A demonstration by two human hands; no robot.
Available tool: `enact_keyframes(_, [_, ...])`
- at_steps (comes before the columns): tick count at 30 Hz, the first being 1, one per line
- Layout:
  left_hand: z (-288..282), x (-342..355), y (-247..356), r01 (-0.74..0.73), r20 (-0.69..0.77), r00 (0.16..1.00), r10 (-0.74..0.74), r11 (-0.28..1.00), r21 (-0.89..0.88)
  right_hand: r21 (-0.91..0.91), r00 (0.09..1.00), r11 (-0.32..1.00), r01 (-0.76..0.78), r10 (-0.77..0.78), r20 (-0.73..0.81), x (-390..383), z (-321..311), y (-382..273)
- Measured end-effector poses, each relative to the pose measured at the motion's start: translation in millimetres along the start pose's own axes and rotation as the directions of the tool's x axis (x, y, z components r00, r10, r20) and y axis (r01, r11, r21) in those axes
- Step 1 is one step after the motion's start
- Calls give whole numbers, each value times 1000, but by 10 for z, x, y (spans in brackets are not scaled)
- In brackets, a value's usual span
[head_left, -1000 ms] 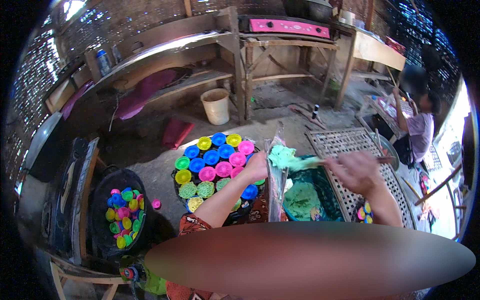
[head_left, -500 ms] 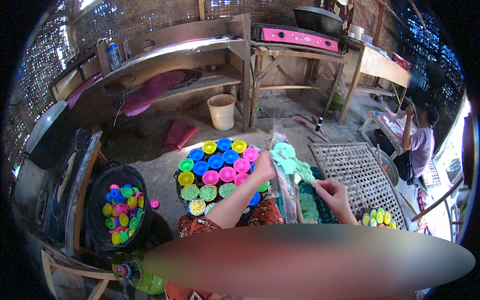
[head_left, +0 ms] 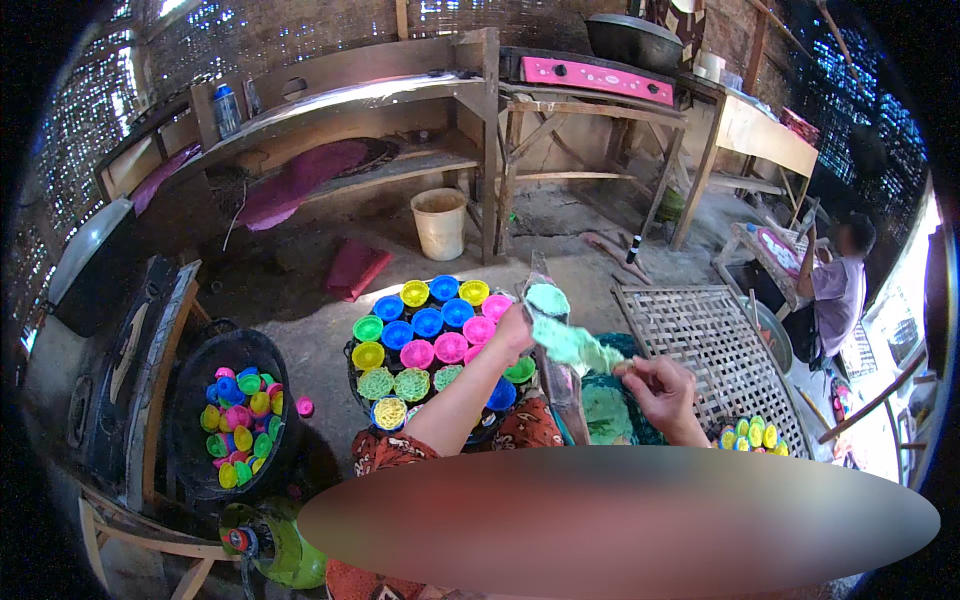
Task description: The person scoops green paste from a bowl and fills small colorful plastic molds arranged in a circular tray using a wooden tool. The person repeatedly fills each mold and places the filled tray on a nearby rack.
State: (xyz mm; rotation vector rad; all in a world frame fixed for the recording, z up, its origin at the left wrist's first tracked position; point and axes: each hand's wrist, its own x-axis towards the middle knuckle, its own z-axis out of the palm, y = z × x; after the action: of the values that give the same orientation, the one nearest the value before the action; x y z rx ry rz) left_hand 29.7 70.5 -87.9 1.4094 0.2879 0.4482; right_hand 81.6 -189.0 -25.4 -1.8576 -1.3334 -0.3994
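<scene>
My left hand point(head_left: 513, 333) is closed around the edge of a long, narrow wooden press point(head_left: 565, 392), which stands tilted in front of me. Pale green dough point(head_left: 547, 298) fills a round opening near its upper end. My right hand point(head_left: 665, 392) pinches the end of a dough-smeared utensil point(head_left: 577, 346); the thick coating hides its exact shape. Below the press and between the hands sits a dark green basin point(head_left: 610, 412) with more green dough inside. Left of the press, rows of coloured plastic cups point(head_left: 427, 322) stand on a round tray; several hold green noodle nests point(head_left: 411, 384), and one a yellow nest point(head_left: 389, 412).
A black tub point(head_left: 190, 420) of loose cups stands at left, near a green gas cylinder point(head_left: 290, 550). To the right lies a woven bamboo rack point(head_left: 715, 350) with cups on its near end. A white bucket point(head_left: 439, 222) stands ahead; another person point(head_left: 840, 280) sits far right.
The utensil with green dough has swung lower and flatter, away from the press's upper end. The press has steadied, and my left hand has shifted slightly left and down with it.
</scene>
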Motion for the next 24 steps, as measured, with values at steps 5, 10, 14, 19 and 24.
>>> enact_keyframes(5, [118,2,-57,-380,197,924,329,854,355,242,939,931,-274,313,-141,194,38,125])
enact_keyframes(10, [114,132,-271,-283,94,959,267,881,378,-234,980,968,96,-133,-150,107,110,141])
enact_keyframes(14, [-200,158,-231,113,21,994,-111,966,-234,520,913,750,-408,348,214,-160,53,155])
enact_keyframes(19, [-592,-167,295,-250,-20,963,267,869,-427,-34,742,742,-670,670,6,-411,-203,567])
enact_keyframes(24, [-723,-288,858,-346,112,861,496,733,-585,-613,908,773,-167,362,209,-549,250,515])
